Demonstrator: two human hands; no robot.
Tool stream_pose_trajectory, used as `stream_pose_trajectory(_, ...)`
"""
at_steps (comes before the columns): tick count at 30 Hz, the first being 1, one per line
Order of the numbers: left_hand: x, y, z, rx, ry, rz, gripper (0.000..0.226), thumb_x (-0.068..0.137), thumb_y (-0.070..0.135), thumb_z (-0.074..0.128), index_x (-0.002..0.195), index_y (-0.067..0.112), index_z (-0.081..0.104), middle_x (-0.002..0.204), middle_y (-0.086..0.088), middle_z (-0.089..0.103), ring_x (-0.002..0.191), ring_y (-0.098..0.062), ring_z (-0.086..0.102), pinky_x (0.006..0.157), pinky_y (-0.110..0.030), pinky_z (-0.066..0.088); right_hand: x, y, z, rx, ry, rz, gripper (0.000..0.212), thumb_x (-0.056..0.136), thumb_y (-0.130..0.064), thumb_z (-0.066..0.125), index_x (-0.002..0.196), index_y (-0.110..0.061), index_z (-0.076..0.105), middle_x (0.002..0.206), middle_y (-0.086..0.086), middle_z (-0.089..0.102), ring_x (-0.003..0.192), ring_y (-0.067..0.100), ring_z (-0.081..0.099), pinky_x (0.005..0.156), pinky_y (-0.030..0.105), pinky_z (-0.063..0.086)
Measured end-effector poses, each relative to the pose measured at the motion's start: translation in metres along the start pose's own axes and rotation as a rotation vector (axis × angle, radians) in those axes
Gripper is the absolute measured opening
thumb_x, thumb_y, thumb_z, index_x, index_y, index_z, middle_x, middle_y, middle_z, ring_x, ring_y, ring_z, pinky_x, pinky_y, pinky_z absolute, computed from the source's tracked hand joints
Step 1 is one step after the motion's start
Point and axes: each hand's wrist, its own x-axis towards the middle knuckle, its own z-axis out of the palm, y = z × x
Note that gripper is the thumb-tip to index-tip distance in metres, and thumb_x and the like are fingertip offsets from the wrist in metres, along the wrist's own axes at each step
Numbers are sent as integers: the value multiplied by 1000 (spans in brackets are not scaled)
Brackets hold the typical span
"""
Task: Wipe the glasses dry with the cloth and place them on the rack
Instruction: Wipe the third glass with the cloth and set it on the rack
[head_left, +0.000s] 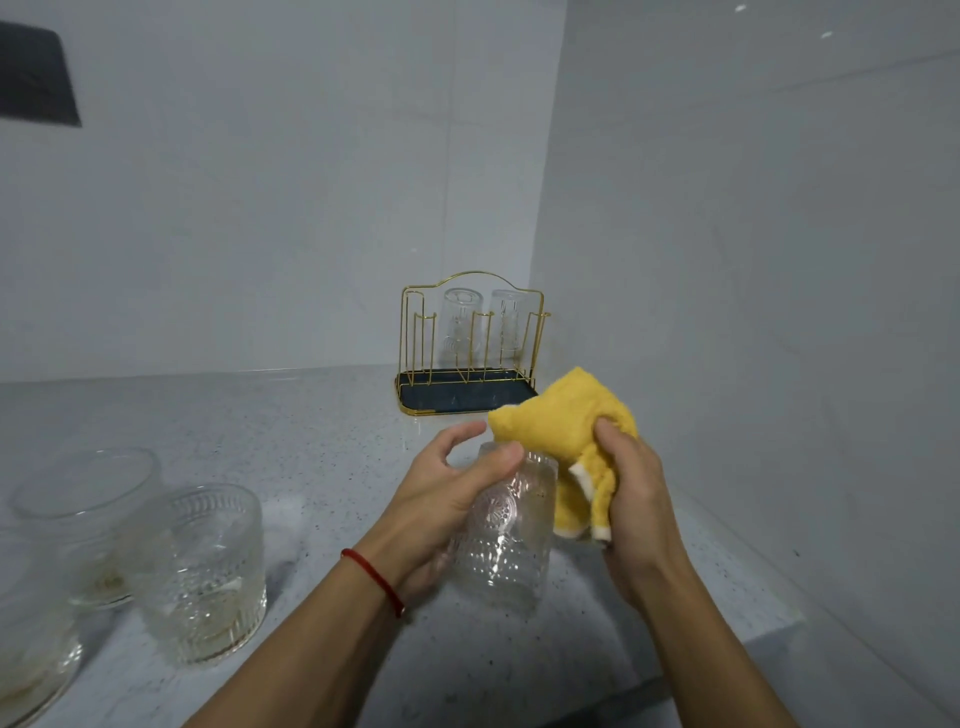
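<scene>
Now left hand (447, 499) gripping glass (506, 535) (embossed), right hand (631, 499) clutching cloth (563, 415)

1. Grey speckled counter (311, 431), set in a corner between two pale walls.
2. Gold wire rack (470, 345) with dark tray base, standing at the back of the counter near the corner.
3. Two clear glasses (462, 325) inverted on the rack's prongs, side by side.
4. Embossed glass bowl (200, 571) upright on the counter at left.
5. Second bowl (91, 519) just behind it; third (31, 649) at the left edge, cropped.
</scene>
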Motion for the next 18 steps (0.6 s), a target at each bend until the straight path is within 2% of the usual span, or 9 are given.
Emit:
stream_pose_trajectory(1,0,0,1,-18,0,-20,89,57,32,92,139,20,57,109,-16,80,100,-32,78,88,-46,62,-1,-2,6,-29,-57,2,32,88,-46,54,72,-25,72,71,7,68,71,21,68,70,34,57)
stream_pose_trajectory(3,2,2,-2,-62,13,-13,83,60,27,91,136,14,59,111,-19,79,99,-36,77,85,-46,63,-2,-4,16,-56,-147,-5,37,87,-36,54,52,-28,63,52,-8,54,54,7,56,58,21,50)
stream_pose_trajectory(5,5,2,-7,-63,50,-3,80,61,27,90,135,13,61,109,-17,79,97,-32,78,80,-41,64,1,-5,14,-14,-127,-12,38,84,-34,58,49,-20,59,47,-7,47,49,10,50,55,27,50)
stream_pose_trajectory(7,7,2,-11,-34,92,-5,88,57,34,98,135,16,62,107,-11,81,98,-26,78,81,-39,62,5,-2,7,35,-46,-16,55,76,-45,63,61,8,56,53,9,49,54,25,52,57,44,51)
stream_pose_trajectory(9,13,2,-10,39,143,-16,98,49,48,101,136,20,64,110,-6,80,105,-22,77,88,-40,60,10,-3,-1,98,33,8,73,71,-50,63,78,21,52,68,18,54,68,33,54,65,54,49)
stream_pose_trajectory(11,18,4,-11,43,172,-42,98,46,51,100,133,18,67,113,-9,79,105,-25,77,86,-41,61,14,0,-3,180,88,84,65,77,-48,65,91,15,63,85,23,68,82,39,66,78,58,55)
stream_pose_trajectory(14,34,27,-4,25,219,-40,79,56,46,99,121,11,75,111,-13,79,103,-31,77,90,-46,62,32,3,-1,341,153,284,30,99,-37,56,106,-14,75,98,11,81,97,34,75,85,51,60)
stream_pose_trajectory(16,55,49,-1,-4,276,6,65,63,38,96,116,5,77,107,-14,80,102,-30,77,95,-46,60,49,6,3,477,172,418,32,101,-36,54,120,-16,71,106,9,81,102,35,74,89,49,59)
stream_pose_trajectory(18,81,75,1,-44,353,71,51,72,25,94,114,2,77,104,-14,80,91,-24,79,80,-36,64,64,11,11,557,181,510,40,100,-40,57,131,-16,66,114,12,79,108,37,72,98,53,55)
